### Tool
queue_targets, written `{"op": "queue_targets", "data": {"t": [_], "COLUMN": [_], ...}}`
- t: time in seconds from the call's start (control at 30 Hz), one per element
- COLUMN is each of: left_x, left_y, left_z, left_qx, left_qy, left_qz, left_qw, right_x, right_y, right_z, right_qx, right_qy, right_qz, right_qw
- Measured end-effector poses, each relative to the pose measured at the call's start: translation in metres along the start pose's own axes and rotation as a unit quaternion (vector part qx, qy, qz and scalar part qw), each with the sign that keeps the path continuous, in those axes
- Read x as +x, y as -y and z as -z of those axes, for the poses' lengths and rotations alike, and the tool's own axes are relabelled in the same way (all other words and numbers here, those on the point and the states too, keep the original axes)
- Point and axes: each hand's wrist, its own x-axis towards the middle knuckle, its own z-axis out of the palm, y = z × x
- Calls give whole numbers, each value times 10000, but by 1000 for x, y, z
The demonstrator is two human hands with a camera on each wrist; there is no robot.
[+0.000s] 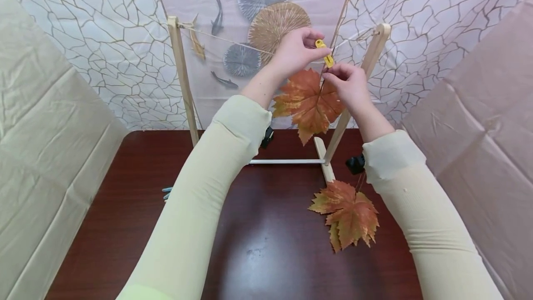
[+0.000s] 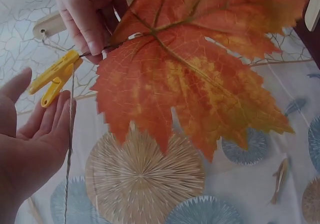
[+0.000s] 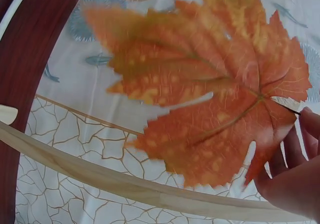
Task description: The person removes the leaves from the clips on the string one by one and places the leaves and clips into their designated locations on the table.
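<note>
In the head view, a yellow clothespin (image 1: 329,61) is on the string between two wooden posts. My left hand (image 1: 296,52) is around its handles; in the left wrist view the thumb and the loosely extended fingers lie on either side of the clothespin (image 2: 56,77), not squeezing it. My right hand (image 1: 351,86) pinches the dark stem of an orange artificial maple leaf (image 1: 314,105) just below the clothespin. The same leaf (image 3: 225,94) spreads out from the fingertips in the right wrist view. Whether the clothespin's tip bites the stem is hard to tell.
More maple leaves (image 1: 347,214) lie on the dark red table (image 1: 266,253) at right. The wooden frame has a left post (image 1: 183,78), a right post (image 1: 376,50) and a white lower bar (image 1: 287,161). Light blue pieces (image 1: 167,192) show beside the left sleeve.
</note>
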Motion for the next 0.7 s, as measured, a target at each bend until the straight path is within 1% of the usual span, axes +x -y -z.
{"op": "queue_targets", "data": {"t": [0.1,0.23,0.33,0.5,0.57,0.7], "left_x": [0,-1,-2,-4,-5,-7], "left_y": [-1,-1,0,1,1,1], "left_z": [0,1,1,3,4,8], "left_qx": [102,150,206,287,228,-20], "left_qy": [-127,-160,-265,-567,-696,-901], "left_qz": [65,65,-118,-467,-548,-598], "left_qw": [9998,9997,9994,9969,9958,9941], "right_x": [-1,-2,-3,-3,-3,-4], "right_y": [1,1,3,5,6,7], "right_z": [2,5,6,6,7,7], "right_qx": [68,202,250,142,56,-49], "right_qy": [51,117,147,137,126,125], "right_qz": [-26,-85,-129,-167,-167,-217], "right_qw": [10000,9997,9995,9997,9998,9997]}}
